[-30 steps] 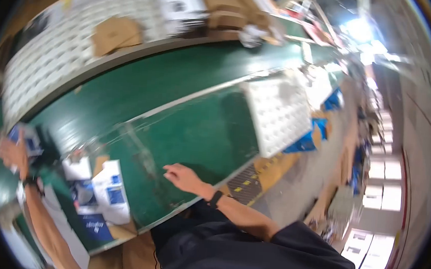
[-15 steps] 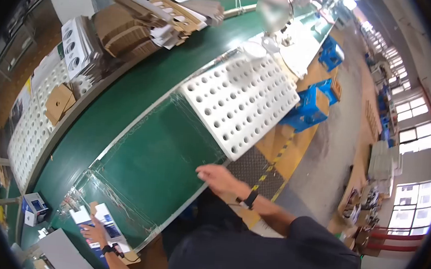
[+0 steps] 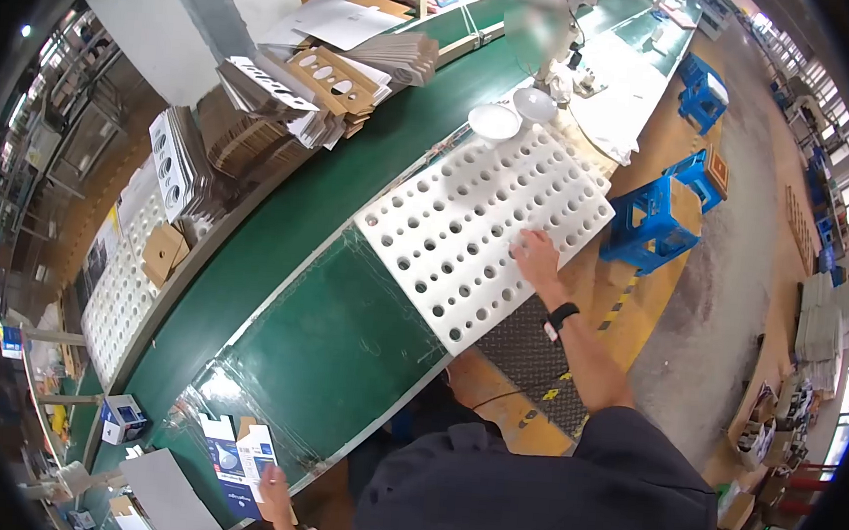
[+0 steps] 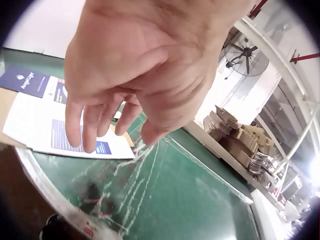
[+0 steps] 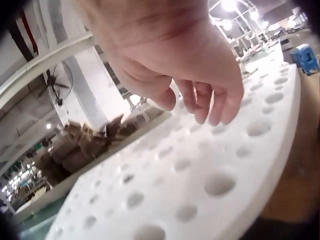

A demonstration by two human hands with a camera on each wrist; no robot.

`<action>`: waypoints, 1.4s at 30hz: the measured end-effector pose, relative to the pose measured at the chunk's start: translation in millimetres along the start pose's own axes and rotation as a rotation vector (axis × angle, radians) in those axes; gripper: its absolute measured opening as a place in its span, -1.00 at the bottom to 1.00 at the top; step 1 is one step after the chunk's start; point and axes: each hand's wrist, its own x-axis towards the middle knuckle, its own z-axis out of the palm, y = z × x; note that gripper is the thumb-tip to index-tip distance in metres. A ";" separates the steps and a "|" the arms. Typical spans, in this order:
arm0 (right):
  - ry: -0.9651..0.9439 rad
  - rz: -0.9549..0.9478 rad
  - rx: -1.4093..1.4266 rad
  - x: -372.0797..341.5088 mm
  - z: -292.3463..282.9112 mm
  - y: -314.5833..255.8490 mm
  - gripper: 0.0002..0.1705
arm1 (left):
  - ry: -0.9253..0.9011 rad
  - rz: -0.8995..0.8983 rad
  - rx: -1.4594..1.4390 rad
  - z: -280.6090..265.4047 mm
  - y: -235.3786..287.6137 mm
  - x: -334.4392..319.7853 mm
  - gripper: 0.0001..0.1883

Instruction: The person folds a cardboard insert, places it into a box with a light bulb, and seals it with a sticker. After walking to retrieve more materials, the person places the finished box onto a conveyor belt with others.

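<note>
Judging from my remote seat, I'd call the work only partway along: one box (image 3: 124, 419) stands formed at the left end of the table (image 3: 353, 304), while the cartons (image 3: 231, 460) lie flat near me, so those look left to do. I see nothing set into them, and I can't tell what the deeper holes of the tray (image 3: 490, 238) contain.

My left grip (image 3: 275, 501) is loose and fairly wide, fingers hanging slack over the right-hand edge of the flat cartons with nothing visibly held. They lie just below and beside its fingertips; whether there is contact I can't tell.

My right grip (image 3: 538, 256) is half-curled, with a gap between thumb and fingers, and I make out nothing held in it. It sits over the near side of the tray, fingertips pointing down at the holes; the right wrist view doesn't settle whether they touch. The tray lies directly beneath that grip, well apart from the cartons, with two bowls (image 3: 494, 121) at its far corner.
</note>
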 end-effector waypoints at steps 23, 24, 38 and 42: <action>0.296 0.513 0.502 -66.9 -14.5 -18.0 -0.39 | -0.853 0.785 0.157 319.7 345.5 -16.9 -0.21; 0.280 0.444 0.490 -64.4 -15.0 -10.8 -0.41 | -0.875 0.745 0.165 321.7 350.9 -22.6 -0.23; -0.430 0.010 0.571 -139.8 -9.7 13.9 -0.70 | 0.036 0.404 0.418 176.1 184.4 -106.2 -0.46; -0.968 -0.203 0.619 -161.2 18.1 -14.1 -0.72 | 0.233 0.156 0.419 144.8 121.3 -196.6 -0.45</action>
